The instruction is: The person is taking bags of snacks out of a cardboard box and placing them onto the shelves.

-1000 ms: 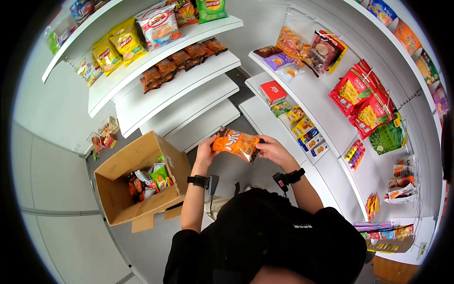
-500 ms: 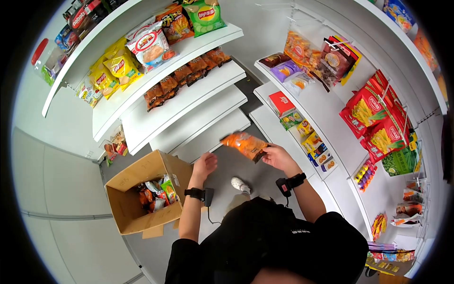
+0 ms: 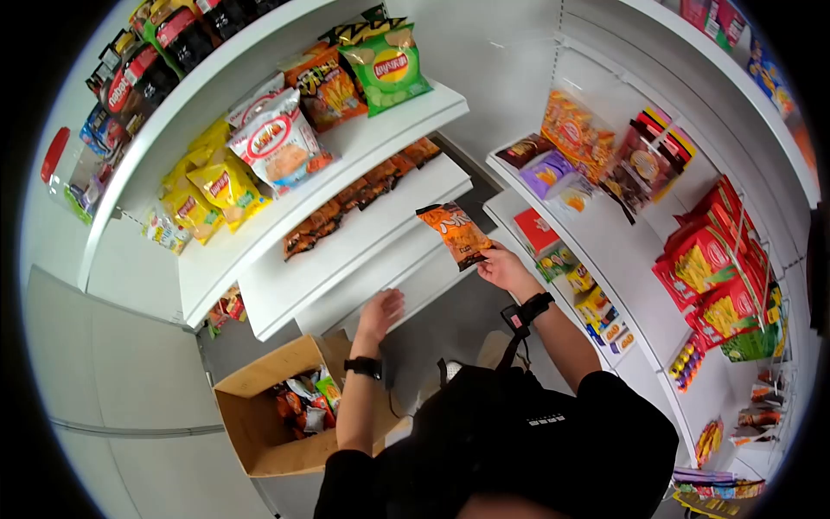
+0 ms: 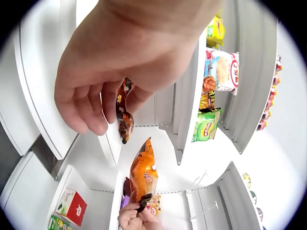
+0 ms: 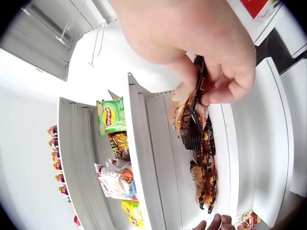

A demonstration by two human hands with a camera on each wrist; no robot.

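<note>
My right hand (image 3: 506, 266) pinches one end of an orange snack bag (image 3: 454, 235) with black ends. In the right wrist view, thumb and fingers grip the bag's dark crimped edge (image 5: 194, 129). The bag hangs out in front of the shelf tier that bears a row of similar orange bags (image 3: 363, 195). My left hand (image 3: 380, 313) holds nothing; its fingers are loosely bent in the left wrist view, in front of the lower shelves.
A cardboard box (image 3: 238, 411) with several snack bags inside stands on the floor at the left. Chip bags (image 3: 277, 143) fill the shelf above the orange row. The right-hand shelves (image 3: 622, 285) bear boxes and hanging packets. Bottles (image 3: 186, 39) line the top left shelf.
My left hand has let go of the snack bag and moved slightly away from it. My right hand has carried the bag up and forward toward the shelf with the orange row.
</note>
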